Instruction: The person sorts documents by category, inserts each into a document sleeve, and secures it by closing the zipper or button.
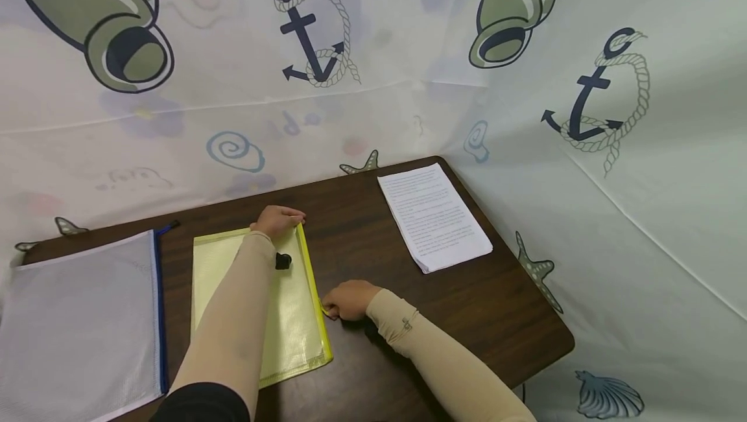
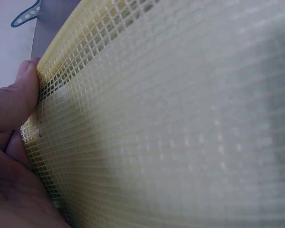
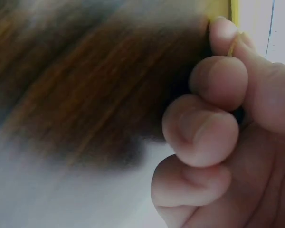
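Brown tabletop bears a shiny, pale-yellow mesh pouch, edged bright yellow.

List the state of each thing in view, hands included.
Yellow mesh pouch: lying on the table; open or closed, can't tell.
Yellow tab: pinched at the pouch's right edge.
White mesh pouch: lying flat; open or closed, can't tell.
Paper stack: lying printed side up.
Left hand: pinching yellow pouch's far-right corner.
Right hand: pinching the tab.

A brown wood-grain table with rounded corners bears a white pouch at left, a yellow pouch beside it, and printed papers farther right.
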A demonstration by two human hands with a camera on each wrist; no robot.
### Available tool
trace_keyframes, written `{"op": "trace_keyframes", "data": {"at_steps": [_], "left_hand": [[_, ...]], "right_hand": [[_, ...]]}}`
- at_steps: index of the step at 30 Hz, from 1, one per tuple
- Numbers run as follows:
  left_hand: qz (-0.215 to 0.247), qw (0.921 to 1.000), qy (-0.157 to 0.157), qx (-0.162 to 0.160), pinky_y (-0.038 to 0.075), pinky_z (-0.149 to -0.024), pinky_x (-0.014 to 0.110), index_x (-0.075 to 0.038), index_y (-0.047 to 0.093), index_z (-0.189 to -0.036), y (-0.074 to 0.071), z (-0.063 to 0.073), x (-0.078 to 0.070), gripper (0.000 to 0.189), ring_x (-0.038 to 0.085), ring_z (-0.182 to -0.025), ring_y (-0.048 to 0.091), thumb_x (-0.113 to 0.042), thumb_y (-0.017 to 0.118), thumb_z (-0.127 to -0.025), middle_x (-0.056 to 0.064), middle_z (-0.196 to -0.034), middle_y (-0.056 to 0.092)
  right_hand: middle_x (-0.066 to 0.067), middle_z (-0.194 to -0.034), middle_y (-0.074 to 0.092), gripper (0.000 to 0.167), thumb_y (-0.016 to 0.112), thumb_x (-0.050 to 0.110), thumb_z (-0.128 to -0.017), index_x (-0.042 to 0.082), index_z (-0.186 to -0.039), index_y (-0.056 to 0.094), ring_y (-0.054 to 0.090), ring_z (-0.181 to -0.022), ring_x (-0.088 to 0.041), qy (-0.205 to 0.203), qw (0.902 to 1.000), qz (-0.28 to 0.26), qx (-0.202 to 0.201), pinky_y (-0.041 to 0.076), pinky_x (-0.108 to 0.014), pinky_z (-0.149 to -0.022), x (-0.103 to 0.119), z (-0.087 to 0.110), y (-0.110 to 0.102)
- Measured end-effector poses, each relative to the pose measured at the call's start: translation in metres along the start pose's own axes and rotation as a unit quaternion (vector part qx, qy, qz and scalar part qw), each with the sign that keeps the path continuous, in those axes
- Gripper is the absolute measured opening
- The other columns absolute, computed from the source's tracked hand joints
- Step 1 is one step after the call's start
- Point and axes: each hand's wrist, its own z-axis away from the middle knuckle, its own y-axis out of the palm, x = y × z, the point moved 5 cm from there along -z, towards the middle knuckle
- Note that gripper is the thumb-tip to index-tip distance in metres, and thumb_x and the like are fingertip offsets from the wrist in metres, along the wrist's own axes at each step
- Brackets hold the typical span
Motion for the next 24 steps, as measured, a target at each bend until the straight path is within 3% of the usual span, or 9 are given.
{"op": "trace_keyframes", "data": {"at_steps": [8, 15, 24], "left_hand": [[-0.003, 0.9999, 0.002, 0.01, -0.011, -0.104, 0.081, -0.008, 0.068, -0.133, -0.002, 0.009, -0.01, 0.035, 0.043, -0.144, 0.034, -0.026, 0.054, -0.107, 0.015, -0.131, 0.066], [-0.007, 1.0, -0.002, 0.005, -0.009, -0.106, 0.08, -0.01, 0.069, -0.132, -0.003, 0.01, -0.011, 0.035, 0.041, -0.146, 0.033, -0.03, 0.055, -0.107, 0.014, -0.133, 0.066], [-0.012, 0.9999, -0.002, 0.005, -0.009, -0.105, 0.08, -0.01, 0.069, -0.132, -0.001, 0.007, -0.01, 0.035, 0.041, -0.146, 0.033, -0.029, 0.055, -0.107, 0.014, -0.132, 0.066]], "right_hand": [[0.009, -0.068, 0.047, 0.037, 0.05, 0.016, -0.108, 0.021, -0.071, 0.047, 0.027, -0.057, -0.008, -0.012, 0.9994, -0.033, 0.006, 0.026, -0.023, -0.059, -0.001, 0.001, 0.0], [0.008, -0.066, 0.039, 0.037, 0.049, 0.015, -0.107, 0.021, -0.072, 0.042, 0.023, -0.057, -0.009, -0.003, 0.9999, -0.011, -0.01, 0.023, -0.024, -0.059, 0.001, 0.003, 0.0], [0.012, -0.071, 0.053, 0.03, 0.056, 0.022, -0.105, 0.024, -0.075, 0.058, 0.04, -0.06, -0.006, -0.013, 0.9992, 0.011, 0.037, 0.034, -0.022, -0.061, 0.009, 0.015, 0.006]]}}
